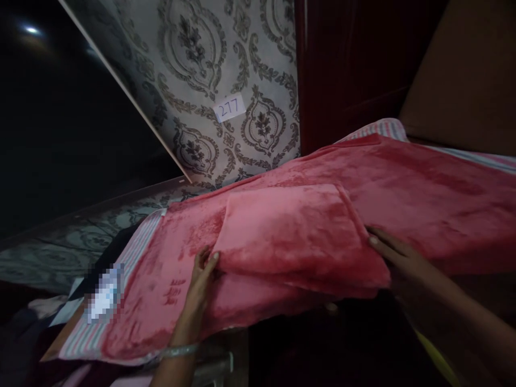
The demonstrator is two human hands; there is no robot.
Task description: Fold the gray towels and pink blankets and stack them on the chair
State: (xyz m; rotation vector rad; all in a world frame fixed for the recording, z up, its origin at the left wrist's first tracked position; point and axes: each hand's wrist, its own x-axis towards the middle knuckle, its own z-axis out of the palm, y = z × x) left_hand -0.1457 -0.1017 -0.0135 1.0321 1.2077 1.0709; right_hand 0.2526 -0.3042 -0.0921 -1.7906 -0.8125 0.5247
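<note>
A folded pink plush cloth lies in the middle, its layers showing along the near edge. My left hand grips its left edge, thumb on top and fingers partly hidden behind the fabric. At the opposite side my right hand holds the right edge, with the thumb and a finger showing and the other fingers hidden. Beneath the folded cloth spreads a larger pink plush cover of the same look.
A striped cloth sticks out from under the cover. Patterned wallpaper behind bears a paper label reading 277. A dark screen-like panel stands left, and a dark red wooden panel stands behind. A blurred-out item rests at left.
</note>
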